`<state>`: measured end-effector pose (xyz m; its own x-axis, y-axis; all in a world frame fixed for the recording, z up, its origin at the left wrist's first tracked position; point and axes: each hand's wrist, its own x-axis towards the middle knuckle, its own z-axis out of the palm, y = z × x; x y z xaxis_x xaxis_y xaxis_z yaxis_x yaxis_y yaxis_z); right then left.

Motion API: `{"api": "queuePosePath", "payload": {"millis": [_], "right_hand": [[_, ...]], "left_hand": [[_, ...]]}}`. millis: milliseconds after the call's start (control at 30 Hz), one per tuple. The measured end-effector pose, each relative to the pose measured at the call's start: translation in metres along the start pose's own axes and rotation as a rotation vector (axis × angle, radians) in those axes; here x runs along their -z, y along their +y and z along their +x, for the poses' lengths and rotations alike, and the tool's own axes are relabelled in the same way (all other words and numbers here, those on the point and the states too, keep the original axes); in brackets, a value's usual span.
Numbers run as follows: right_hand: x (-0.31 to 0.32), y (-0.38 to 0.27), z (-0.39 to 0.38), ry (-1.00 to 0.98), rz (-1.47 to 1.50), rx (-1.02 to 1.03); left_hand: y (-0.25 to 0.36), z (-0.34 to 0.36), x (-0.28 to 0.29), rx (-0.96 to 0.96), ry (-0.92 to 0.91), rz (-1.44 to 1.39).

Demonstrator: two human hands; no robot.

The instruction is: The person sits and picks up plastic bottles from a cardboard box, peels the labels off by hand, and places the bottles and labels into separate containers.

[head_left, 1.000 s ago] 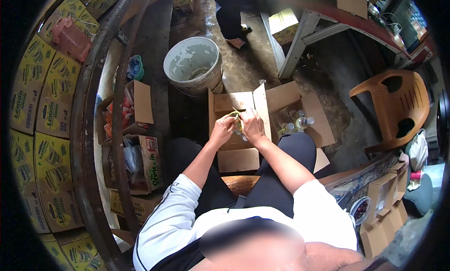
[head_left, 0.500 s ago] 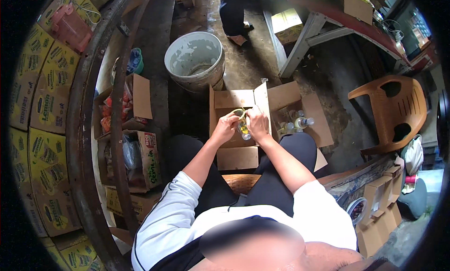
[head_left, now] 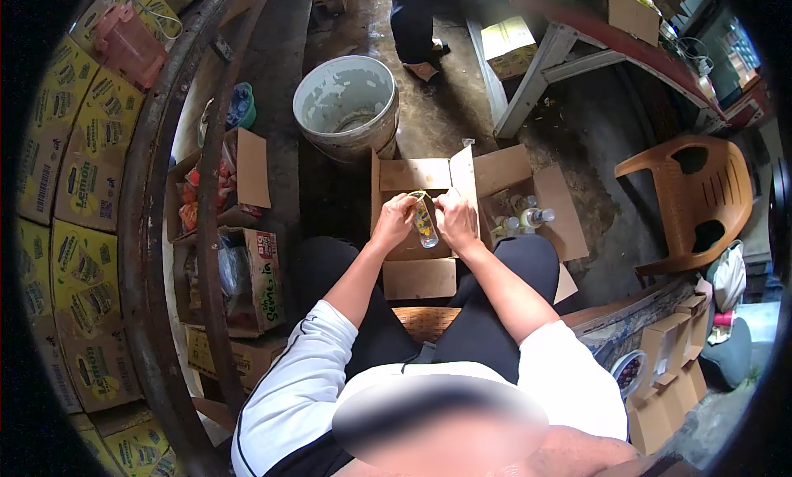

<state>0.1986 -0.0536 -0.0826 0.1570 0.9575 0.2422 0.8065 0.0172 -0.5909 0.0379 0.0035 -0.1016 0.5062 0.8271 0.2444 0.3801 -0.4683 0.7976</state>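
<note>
Both my hands meet over the open cardboard box [head_left: 418, 290] between my knees. A small clear bottle [head_left: 426, 229] with a yellow and dark label hangs between them, its lower end tilted toward me. A thin yellow-green strip [head_left: 419, 192] runs across its top end. My left hand [head_left: 394, 221] is closed, with thumb and fingertips pinching the strip beside the bottle's top; whether they also touch the bottle is unclear. My right hand [head_left: 458, 221] is closed too, pinching at the strip's other side. Just right of the box, more clear bottles [head_left: 528, 217] stand in a second open box [head_left: 561, 213].
A large whitish bucket [head_left: 346, 106] stands beyond the box. Boxes with red packets [head_left: 198, 196] and plastic bags [head_left: 233, 271] lie left behind a metal rail [head_left: 216, 229]. A brown plastic chair [head_left: 693, 196] is at right. Another person's leg [head_left: 412, 23] shows beyond.
My hands have moved slightly apart. The strip's raised loop has flattened, and more of the bottle shows between my hands.
</note>
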Motion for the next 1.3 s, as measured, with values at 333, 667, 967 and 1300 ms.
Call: {"api": "queuePosePath", "payload": {"millis": [333,667,967,1300], "right_hand": [[-0.015,0.015,0.009,0.032,0.028,-0.070],[0.000,0.007,0.004,-0.017,0.154,-0.120],[0.001,0.003,0.008,-0.004,0.118,-0.037],[-0.013,0.025,0.015,-0.091,0.273,-0.331]], "left_hand": [[0.012,-0.006,-0.006,-0.042,-0.071,-0.025],[0.008,-0.004,0.000,0.184,-0.017,-0.095],[-0.007,-0.006,-0.003,0.127,-0.103,-0.151],[0.003,-0.006,0.002,0.079,-0.105,-0.109]]}}
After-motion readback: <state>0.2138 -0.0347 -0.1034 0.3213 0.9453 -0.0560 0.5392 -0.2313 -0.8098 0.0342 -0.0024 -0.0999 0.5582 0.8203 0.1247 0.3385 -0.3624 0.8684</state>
